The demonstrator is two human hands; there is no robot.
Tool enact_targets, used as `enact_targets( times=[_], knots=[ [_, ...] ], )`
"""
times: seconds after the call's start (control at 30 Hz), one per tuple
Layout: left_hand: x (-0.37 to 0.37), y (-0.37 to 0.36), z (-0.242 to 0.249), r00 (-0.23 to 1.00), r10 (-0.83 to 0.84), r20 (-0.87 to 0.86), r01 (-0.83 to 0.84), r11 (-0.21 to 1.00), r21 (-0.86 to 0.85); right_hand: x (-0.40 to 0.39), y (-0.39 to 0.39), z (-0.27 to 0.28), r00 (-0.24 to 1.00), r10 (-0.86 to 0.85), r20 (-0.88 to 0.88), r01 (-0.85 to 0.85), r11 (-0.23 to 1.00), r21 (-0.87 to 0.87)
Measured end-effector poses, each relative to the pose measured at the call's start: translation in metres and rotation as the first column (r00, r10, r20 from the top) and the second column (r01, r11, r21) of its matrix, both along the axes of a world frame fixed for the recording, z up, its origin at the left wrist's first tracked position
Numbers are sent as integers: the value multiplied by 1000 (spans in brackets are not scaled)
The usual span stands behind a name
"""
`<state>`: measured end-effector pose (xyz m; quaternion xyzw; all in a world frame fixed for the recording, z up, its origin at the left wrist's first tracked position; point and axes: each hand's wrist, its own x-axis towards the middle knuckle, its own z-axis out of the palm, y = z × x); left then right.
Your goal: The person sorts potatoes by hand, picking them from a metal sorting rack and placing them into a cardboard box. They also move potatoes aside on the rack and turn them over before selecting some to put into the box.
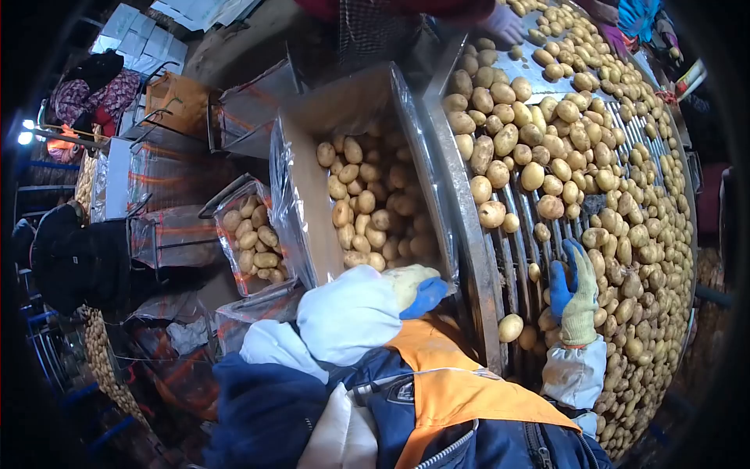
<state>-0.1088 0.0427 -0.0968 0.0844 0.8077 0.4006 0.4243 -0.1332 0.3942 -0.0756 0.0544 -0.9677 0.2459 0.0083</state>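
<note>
My right hand, in a cream glove with a blue palm, is over the metal rollers of the sorting table. Its fingers are apart, and nothing shows in it. Potatoes lie close around it on the rollers. At the near right corner of a plastic-lined cardboard box is my left hand, in the same kind of glove. Its fingers are bent and mostly hidden, so whether it grips the rim or holds something cannot be made out. Many potatoes lie inside the box.
A metal edge runs between box and sorting table. Left of the box stands a smaller crate of potatoes, with plastic-wrapped boxes beyond. Another person's gloved hand is at the table's far end. A dark-clothed person is at far left.
</note>
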Motion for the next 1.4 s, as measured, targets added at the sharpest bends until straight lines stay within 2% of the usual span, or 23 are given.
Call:
enact_targets(
  times=[0.17, 0.23, 0.3, 0.37, 0.4, 0.47, 0.5, 0.57, 0.6, 0.63, 0.7, 0.73, 0.77, 0.83, 0.9, 0.97, 1.03, 1.1, 1.13, 1.17, 1.27, 1.33, 1.4],
  knots=[
    [-9, -13, 46, 977, 209, -48, -211, 976, -58, -15, -7, 12, 992, 90, -83, -89, 996, 18],
    [-15, 4, 67, 899, 343, -273, -366, 930, -35, -34, -12, 21, 982, 113, -151, -98, 990, 99],
    [-27, 15, 77, 830, 325, -453, -305, 945, 119, -58, -15, 17, 982, 59, -179, -54, 998, 32],
    [-48, 39, 63, 474, 445, -760, -222, 895, 386, -94, -20, 15, 964, 146, -222, -121, 985, 123],
    [-67, 44, 54, 470, 301, -830, -125, 953, 275, -114, -27, 19, 964, 175, -201, -146, 978, 149],
    [-108, 65, 50, 416, 169, -893, -160, 981, 112, -158, -41, 20, 960, 234, -156, -204, 961, 186],
    [-127, 73, 43, 390, 128, -912, -177, 982, 62, -179, -47, 18, 956, 260, -133, -231, 953, 196],
    [-171, 89, 1, 388, 85, -918, -284, 958, -31, -205, -67, 28, 952, 265, 153, -295, 928, 228],
    [-187, 97, -16, 489, -8, -872, -268, 950, -159, -200, -61, -32, 966, 249, -67, -224, 940, 258],
    [-178, 103, -31, 387, -73, -919, -228, 958, -173, -191, -68, -27, 953, 296, -62, -264, 916, 302],
    [-153, 103, -24, 349, -74, -934, -104, 988, -118, -164, -55, -10, 930, 364, -50, -337, 899, 279],
    [-147, 107, 5, 490, -193, -850, -14, 973, -229, -143, -49, 1, 928, 373, -21, -353, 892, 282],
    [-132, 113, 30, 538, -331, -775, 60, 932, -357, -125, -40, 11, 924, 383, 1, -368, 885, 287],
    [-104, 123, 33, 581, -432, -689, 233, 900, -368, -86, -21, 26, 889, 446, 105, -450, 807, 382],
    [-75, 120, 17, 458, -388, -800, 264, 919, -294, -55, -6, 38, 863, 436, 257, -506, 732, 457],
    [-74, 117, 30, 447, -369, -815, 300, 920, -252, -44, 0, 69, 860, 393, 324, -501, 771, 393],
    [-91, 116, 55, 742, -439, -506, 424, 893, -152, -57, 12, 89, 861, 368, 350, -450, 872, 191],
    [-122, 109, 50, 681, -270, -681, 285, 954, -94, -72, 29, 84, 982, 159, 101, -161, 987, 14],
    [-132, 101, 70, 639, -56, -767, 103, 995, 13, -85, 36, 85, 993, 118, 2, -118, 990, 76],
    [-142, 96, 48, 483, 76, -872, -27, 997, 72, -101, 43, 86, 992, 82, -100, -68, 989, 135],
    [-180, 94, 22, 455, -44, -889, -108, 989, -104, -140, 78, 72, 986, 17, -166, 39, 944, 328],
    [-179, 90, 10, 423, -168, -890, -75, 973, -219, -160, 73, 77, 999, -31, 31, 12, 865, 501],
    [-171, 83, 20, 345, -254, -904, -24, 960, -279, -176, 65, 65, 990, -28, 139, -46, 866, 498]
  ],
)
